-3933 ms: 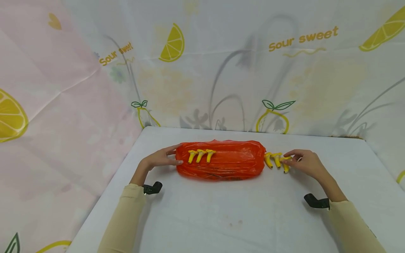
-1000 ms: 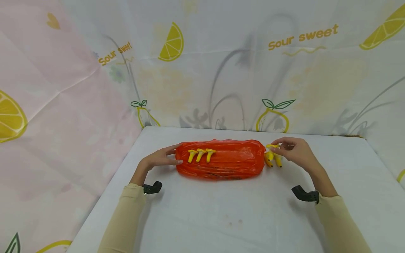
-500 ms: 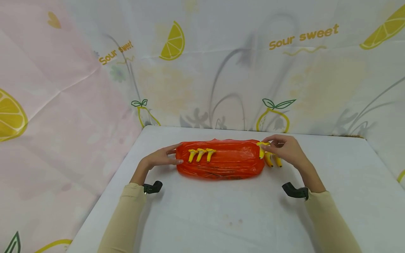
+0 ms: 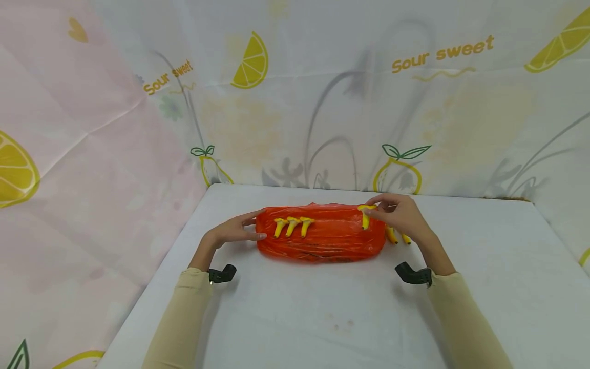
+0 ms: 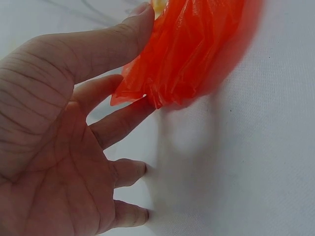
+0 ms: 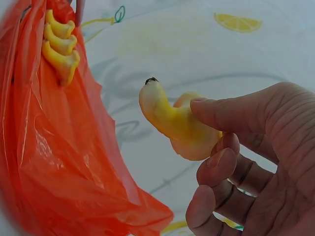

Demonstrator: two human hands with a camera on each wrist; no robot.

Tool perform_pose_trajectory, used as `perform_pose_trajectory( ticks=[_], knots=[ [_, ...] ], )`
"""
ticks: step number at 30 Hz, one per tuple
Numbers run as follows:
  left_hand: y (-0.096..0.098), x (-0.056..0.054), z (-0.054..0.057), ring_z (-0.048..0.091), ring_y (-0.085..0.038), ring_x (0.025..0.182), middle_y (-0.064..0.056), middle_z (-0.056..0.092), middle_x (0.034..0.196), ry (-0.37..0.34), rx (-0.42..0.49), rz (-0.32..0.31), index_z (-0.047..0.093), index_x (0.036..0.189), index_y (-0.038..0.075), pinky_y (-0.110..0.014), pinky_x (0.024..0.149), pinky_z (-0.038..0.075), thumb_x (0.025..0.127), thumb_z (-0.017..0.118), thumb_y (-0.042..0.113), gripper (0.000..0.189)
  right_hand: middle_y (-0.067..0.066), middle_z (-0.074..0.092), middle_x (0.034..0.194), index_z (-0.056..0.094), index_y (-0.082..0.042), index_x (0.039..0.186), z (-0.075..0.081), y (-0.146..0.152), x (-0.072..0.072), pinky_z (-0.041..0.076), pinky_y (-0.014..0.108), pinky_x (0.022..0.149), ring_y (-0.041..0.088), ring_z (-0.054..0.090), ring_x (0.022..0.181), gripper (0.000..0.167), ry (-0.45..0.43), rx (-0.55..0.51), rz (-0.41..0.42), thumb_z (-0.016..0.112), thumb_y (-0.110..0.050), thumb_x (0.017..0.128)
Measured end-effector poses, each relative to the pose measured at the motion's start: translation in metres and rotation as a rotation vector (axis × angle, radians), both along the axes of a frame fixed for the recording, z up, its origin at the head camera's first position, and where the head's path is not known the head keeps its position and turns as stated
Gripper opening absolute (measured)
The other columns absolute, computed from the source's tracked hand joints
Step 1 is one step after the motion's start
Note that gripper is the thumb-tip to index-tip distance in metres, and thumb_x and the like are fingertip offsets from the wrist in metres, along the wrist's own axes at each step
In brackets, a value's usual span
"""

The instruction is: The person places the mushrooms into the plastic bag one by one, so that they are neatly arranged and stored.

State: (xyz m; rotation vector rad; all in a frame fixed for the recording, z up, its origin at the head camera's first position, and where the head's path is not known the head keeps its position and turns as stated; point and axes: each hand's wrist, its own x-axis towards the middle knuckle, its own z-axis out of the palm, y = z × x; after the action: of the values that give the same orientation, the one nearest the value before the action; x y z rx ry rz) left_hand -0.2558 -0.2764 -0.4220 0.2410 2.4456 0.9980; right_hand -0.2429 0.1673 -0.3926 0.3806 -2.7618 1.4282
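A long bundle [image 4: 332, 241] wrapped in red plastic lies on the table. Three yellow mushrooms [image 4: 292, 227], with flared caps and dark stem tips, stand in a row toward its left end. My left hand [image 4: 229, 230] touches that end, thumb and fingers fairly straight; the left wrist view shows the thumb at the crinkled plastic [image 5: 182, 54] and two fingertips under its edge. Above the bundle's right part, my right hand [image 4: 401, 214] pinches another yellow mushroom [image 6: 179, 123] between thumb and fingers. Two more mushrooms [image 4: 392, 236] lie beyond the right end, partly hidden by the right hand.
The bundle rests on a white-covered table [image 4: 322, 307]. Behind and to the left hangs a printed cloth [image 4: 295, 102] with lemons and lettering. Each wrist wears a black camera mount, such as the right one [image 4: 412, 274].
My right hand has picked up the outermost mushroom from the group at the right and carried it leftward over the bundle. The left hand stays in place.
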Motion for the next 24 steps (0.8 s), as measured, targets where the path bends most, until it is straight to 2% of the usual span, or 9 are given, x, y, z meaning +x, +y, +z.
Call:
perform_pose_trajectory(
  ticks=[8, 19, 24],
  knots=[
    [0.000, 0.000, 0.003, 0.025, -0.040, 0.143, -0.016, 0.032, 0.156, -0.003, 0.010, -0.004, 0.026, 0.158, 0.029, -0.066, 0.105, 0.032, 0.083, 0.074, 0.049, 0.091, 0.011, 0.062, 0.095, 0.071, -0.007, 0.111, -0.002, -0.011, -0.006, 0.054, 0.031, 0.074, 0.029, 0.057, 0.092, 0.031, -0.033, -0.042, 0.023, 0.075, -0.027, 0.088],
    [0.001, 0.002, 0.003, 0.027, -0.038, 0.143, -0.015, 0.032, 0.157, -0.009, 0.022, 0.005, 0.026, 0.158, 0.026, -0.066, 0.106, 0.030, 0.083, 0.074, 0.047, 0.092, 0.009, 0.057, 0.081, 0.075, -0.006, 0.107, -0.004, -0.031, -0.011, 0.047, 0.031, 0.064, 0.027, 0.053, 0.082, 0.028, -0.010, -0.077, 0.074, 0.077, -0.025, 0.087],
    [0.001, 0.002, 0.004, 0.027, -0.038, 0.143, -0.015, 0.033, 0.156, -0.012, 0.027, 0.005, 0.026, 0.158, 0.026, -0.066, 0.106, 0.031, 0.083, 0.074, 0.047, 0.092, 0.009, 0.056, 0.082, 0.076, -0.007, 0.105, -0.004, -0.039, -0.012, 0.043, 0.029, 0.060, 0.027, 0.051, 0.080, 0.028, -0.067, -0.122, 0.066, 0.079, -0.026, 0.085]
  ],
)
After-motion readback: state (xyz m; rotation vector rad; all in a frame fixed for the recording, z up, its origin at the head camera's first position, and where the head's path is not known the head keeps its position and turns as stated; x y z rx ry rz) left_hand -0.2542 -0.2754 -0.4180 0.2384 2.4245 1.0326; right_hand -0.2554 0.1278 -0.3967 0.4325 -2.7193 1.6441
